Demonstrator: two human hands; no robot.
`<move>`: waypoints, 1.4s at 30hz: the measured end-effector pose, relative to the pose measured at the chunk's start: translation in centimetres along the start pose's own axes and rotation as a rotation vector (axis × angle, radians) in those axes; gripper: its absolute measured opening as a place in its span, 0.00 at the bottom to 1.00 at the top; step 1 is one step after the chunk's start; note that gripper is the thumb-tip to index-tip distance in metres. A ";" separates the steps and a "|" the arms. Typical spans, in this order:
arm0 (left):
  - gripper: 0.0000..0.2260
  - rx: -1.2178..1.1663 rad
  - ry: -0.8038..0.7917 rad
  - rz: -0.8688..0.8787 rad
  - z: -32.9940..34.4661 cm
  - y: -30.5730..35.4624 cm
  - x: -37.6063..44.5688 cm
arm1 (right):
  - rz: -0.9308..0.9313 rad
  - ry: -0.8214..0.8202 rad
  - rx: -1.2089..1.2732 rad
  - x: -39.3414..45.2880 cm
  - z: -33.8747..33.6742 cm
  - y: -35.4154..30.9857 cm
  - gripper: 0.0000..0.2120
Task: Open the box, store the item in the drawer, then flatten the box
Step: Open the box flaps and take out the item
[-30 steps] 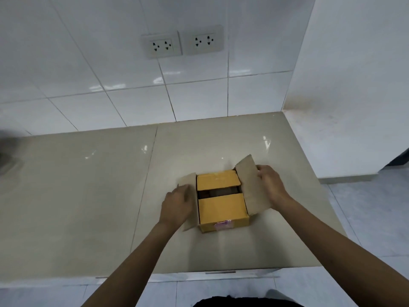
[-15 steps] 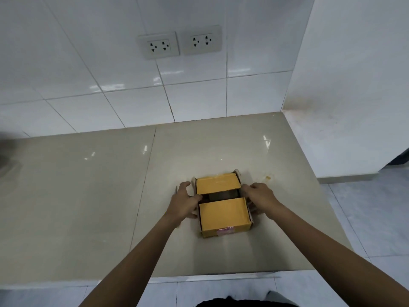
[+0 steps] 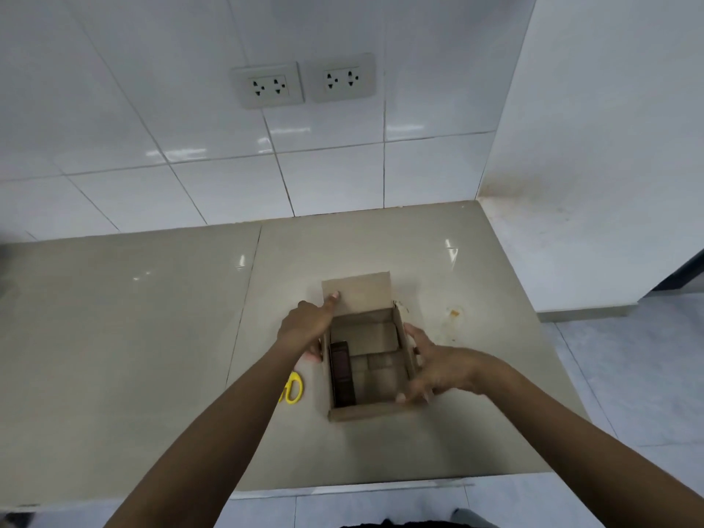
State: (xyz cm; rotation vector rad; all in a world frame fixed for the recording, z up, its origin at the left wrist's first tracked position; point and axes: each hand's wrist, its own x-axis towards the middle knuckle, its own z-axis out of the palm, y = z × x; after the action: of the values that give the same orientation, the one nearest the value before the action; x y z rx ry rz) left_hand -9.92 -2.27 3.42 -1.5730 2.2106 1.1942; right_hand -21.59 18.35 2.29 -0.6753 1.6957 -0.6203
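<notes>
Beige glossy surface [image 3: 133, 337], tiled wall behind with two sockets [image 3: 303, 83]. Left to right:

Yellow scissors [image 3: 292, 388] lying flat on the surface, partly hidden under the left forearm, just left of the box.

Left hand [image 3: 304, 325] at the box's far-left corner; index finger stretched out, tip pressing the far flap [image 3: 362, 291], which is folded back away from the person. Other fingers curl against the left wall. Not closed around anything.

Cardboard box [image 3: 367, 411] near the front edge of the surface, top open, inside visible. Dark, long item [image 3: 341, 373] lies along the inner left wall. Rest of the floor bare cardboard.

Right hand [image 3: 438, 369] spread against the outer right wall, thumb at the near-right rim, fingers loosely open, steadying the box.

Small orange-brown stain [image 3: 454, 311] on the surface to the right, apart from the box.
</notes>
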 end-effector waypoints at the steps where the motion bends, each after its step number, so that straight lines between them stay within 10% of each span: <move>1: 0.36 0.022 -0.008 -0.016 0.0 0.3 0.0 | -0.044 0.060 -0.139 0.4 0.8 0.6 0.66; 13: 0.11 0.309 -0.049 0.246 1.2 0.3 2.1 | -0.127 0.506 -0.606 1.1 5.7 2.4 0.62; 23: 0.28 0.167 -0.214 0.133 -0.2 0.1 0.9 | -0.043 0.334 -0.603 0.6 3.9 1.5 0.62; 28: 0.28 -0.037 -0.152 0.153 -0.7 -2.6 -1.0 | -0.292 0.772 -0.868 -0.8 4.0 -2.3 0.39; 32: 0.26 -0.069 -0.147 0.132 -0.7 -4.7 -3.7 | -0.286 0.544 -0.712 0.9 7.5 -4.4 0.18; 42: 0.19 -0.559 -0.168 -0.065 1.8 -9.6 -5.8 | -0.070 0.515 -0.553 4.9 8.4 -4.1 0.14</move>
State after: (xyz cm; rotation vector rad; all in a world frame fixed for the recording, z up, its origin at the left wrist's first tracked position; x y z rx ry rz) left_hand 0.22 1.93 0.66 -1.6227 1.7955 1.9608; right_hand -13.87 11.55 0.12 -1.0269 2.3708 -0.3844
